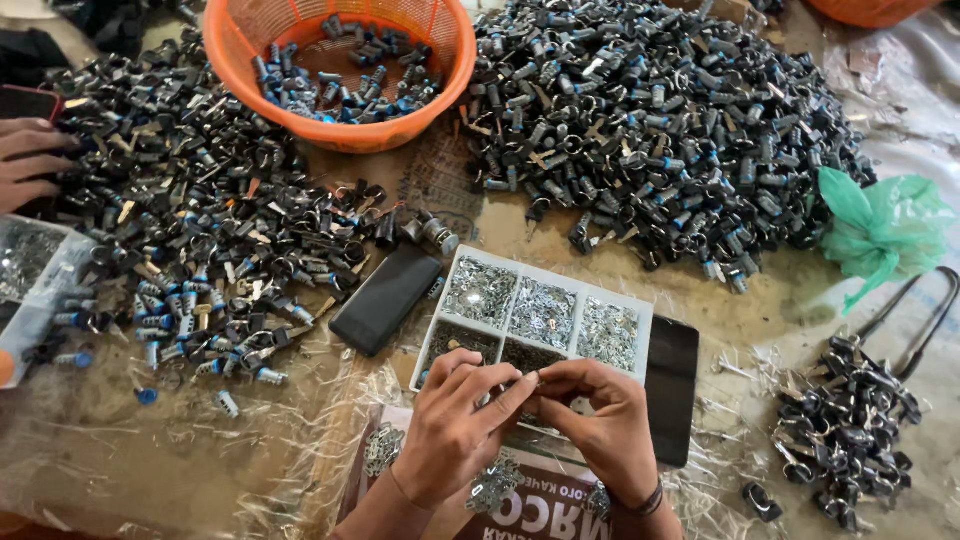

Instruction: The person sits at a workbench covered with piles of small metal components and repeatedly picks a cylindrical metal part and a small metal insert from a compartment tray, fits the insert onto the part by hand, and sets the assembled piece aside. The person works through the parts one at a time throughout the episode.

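My left hand (455, 420) and my right hand (600, 415) meet at the fingertips low in the middle of the view. Together they pinch a tiny metal part (535, 380), too small to make out. They hover just in front of a white divided tray (545, 272) whose compartments hold small silvery metal pieces. Under my wrists lies a flat printed carton (530, 510) with a few loose metal bits on it.
Big heaps of black and blue lock cylinders with keys lie at the left (200, 220) and the back right (650, 110). An orange basket (340, 60) holds several more. Two dark phones (385, 298) (672, 385) flank the tray. Another person's hand (25, 160) rests far left. A green bag (880, 230) lies right.
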A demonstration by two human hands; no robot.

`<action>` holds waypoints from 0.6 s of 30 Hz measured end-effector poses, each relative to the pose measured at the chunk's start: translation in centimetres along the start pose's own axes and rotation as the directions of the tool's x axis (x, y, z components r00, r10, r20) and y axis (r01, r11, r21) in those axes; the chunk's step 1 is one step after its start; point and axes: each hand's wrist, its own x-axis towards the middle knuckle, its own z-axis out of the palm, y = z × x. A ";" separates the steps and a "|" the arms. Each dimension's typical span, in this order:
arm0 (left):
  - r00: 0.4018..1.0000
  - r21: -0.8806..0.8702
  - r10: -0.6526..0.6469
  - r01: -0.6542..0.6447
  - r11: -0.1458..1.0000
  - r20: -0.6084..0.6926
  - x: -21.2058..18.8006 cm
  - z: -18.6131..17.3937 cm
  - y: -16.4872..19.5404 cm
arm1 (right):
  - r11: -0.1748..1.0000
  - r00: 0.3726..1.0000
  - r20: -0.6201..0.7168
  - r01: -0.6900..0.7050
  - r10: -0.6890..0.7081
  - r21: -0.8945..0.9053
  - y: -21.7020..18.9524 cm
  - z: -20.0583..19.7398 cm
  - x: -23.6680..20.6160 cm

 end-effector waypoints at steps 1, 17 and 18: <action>1.000 -0.008 0.008 -0.008 1.000 0.006 0.0 0.0 0.0 | 1.000 1.000 0.006 -0.007 0.007 0.003 0.0 0.0 0.1; 0.993 -0.098 -0.016 0.004 0.995 -0.121 1.8 -0.2 1.3 | 0.993 0.989 0.114 0.090 -0.099 0.078 -3.7 -2.7 -0.6; 0.989 -0.096 -0.034 0.021 0.995 -0.142 1.9 -0.3 1.4 | 0.954 0.974 -0.016 0.218 -0.226 -0.205 -4.6 -3.6 -1.8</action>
